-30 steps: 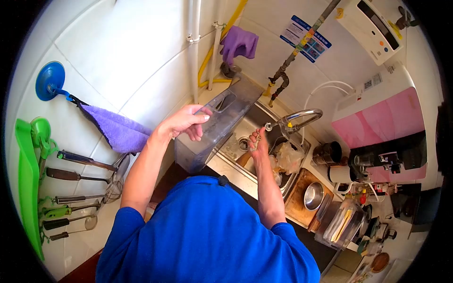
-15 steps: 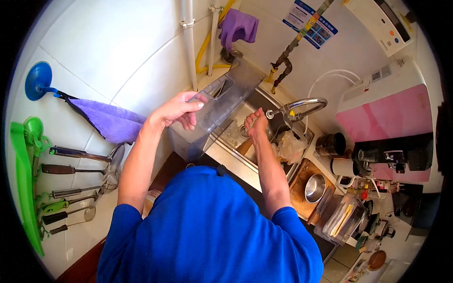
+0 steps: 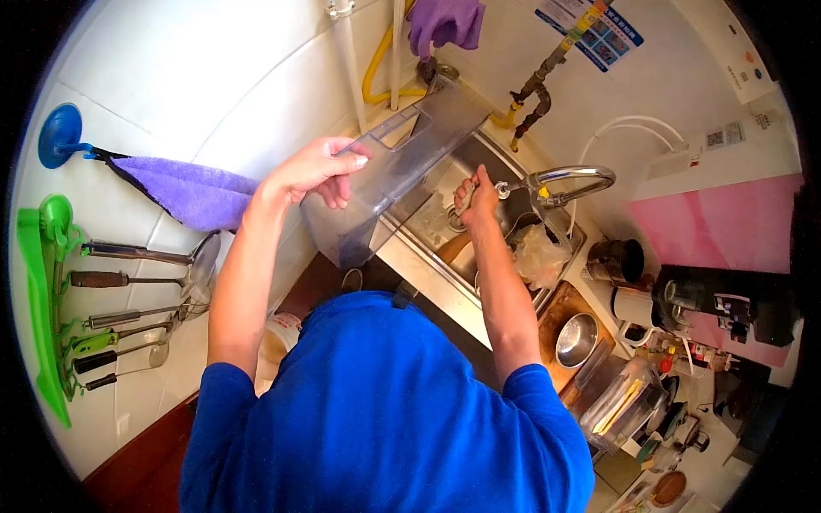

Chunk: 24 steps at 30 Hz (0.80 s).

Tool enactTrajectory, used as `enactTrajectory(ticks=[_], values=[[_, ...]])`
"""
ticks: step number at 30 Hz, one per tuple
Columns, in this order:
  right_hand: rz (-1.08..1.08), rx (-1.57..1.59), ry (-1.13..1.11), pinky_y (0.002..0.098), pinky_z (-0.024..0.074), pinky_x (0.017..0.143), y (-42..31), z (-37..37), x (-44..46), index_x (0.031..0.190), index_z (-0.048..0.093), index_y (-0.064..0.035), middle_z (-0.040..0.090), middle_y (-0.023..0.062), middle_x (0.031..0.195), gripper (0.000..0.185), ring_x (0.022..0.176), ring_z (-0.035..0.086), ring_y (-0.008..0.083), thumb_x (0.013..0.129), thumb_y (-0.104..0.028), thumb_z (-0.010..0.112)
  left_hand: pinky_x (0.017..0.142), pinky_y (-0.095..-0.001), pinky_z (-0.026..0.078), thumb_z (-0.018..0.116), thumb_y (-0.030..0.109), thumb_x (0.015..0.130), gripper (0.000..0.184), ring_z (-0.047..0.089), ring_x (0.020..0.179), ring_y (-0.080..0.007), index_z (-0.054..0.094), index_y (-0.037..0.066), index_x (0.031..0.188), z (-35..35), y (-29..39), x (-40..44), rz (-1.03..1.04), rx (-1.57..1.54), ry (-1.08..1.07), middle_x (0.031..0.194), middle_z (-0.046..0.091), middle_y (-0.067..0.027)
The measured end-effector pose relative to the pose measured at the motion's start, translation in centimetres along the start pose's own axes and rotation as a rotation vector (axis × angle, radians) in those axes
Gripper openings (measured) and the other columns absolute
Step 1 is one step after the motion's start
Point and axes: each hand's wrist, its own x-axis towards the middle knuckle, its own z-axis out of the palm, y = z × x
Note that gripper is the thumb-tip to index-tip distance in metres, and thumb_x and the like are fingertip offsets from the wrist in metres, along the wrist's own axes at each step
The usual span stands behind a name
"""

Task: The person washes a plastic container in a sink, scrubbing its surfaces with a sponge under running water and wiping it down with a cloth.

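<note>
My left hand grips the near rim of a large clear plastic bin, thumb on one side and fingers on the other. The bin is tilted and rests over the left part of the steel sink. Over the basin, my right hand is closed around a small pale wad; its exact kind is hard to make out. Just right of that hand is the chrome faucet. A crumpled clear plastic bag lies at the sink's right side.
A metal bowl sits on a wooden cutting board. Beyond it stands a clear container. Utensils hang on the left wall near a purple towel. A purple glove hangs above the bin.
The camera view has shifted slightly. My right hand has turned over the sink, showing more of the pale wad. My left hand keeps its hold on the bin.
</note>
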Motion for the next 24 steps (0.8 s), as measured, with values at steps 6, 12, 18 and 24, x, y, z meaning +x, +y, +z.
enactTrajectory(ticks=[6,12,18,24], values=[[0.284,0.118,-0.24,0.0551,0.0513,0.101,0.6,-3.8,0.5,0.126,0.048,0.0049,0.054,0.0233,0.124,0.047,0.114,0.058,0.0376,0.08,0.009,0.051,0.045,-0.0272,0.054,0.067,0.039,0.097,0.047,0.066,0.051,-0.0162,0.057,0.002,0.125,0.2,0.2,0.3,0.01,0.053,0.019,0.061,0.064,-0.0061],[0.264,0.075,-0.091,0.0493,0.0547,0.094,2.7,-7.6,0.4,0.119,0.061,-0.0001,0.062,0.0166,0.111,0.044,0.099,0.063,0.036,0.077,0.004,0.048,0.05,-0.0273,0.056,0.067,0.036,0.098,0.046,0.068,0.058,-0.0179,0.051,0.004,0.128,-0.7,-1.0,-0.5,0.068,-0.052,-0.08,0.071,0.067,-0.0077],[-0.197,-0.099,-0.037,0.045,0.0605,0.086,-0.9,-1.8,-9.0,0.14,0.047,0.0006,0.062,0.0187,0.124,0.049,0.105,0.067,0.0328,0.092,-0.001,0.054,0.057,-0.0291,0.057,0.056,0.034,0.104,0.041,0.07,0.066,-0.0196,0.047,0.004,0.131,-1.2,-4.4,-1.8,0.219,-0.175,-0.189,0.081,0.068,-0.0095],[-1.226,-1.041,-0.011,0.0347,0.0539,0.092,-6.2,11.0,-14.5,0.121,0.062,0.0013,0.065,0.0145,0.119,0.028,0.11,0.065,0.0265,0.093,-0.002,0.063,0.052,-0.0284,0.055,0.044,0.041,0.108,0.042,0.069,0.062,-0.0201,0.047,0.001,0.123,-0.6,-4.1,-3.4,0.184,-0.096,-0.125,0.074,0.067,-0.0122]])
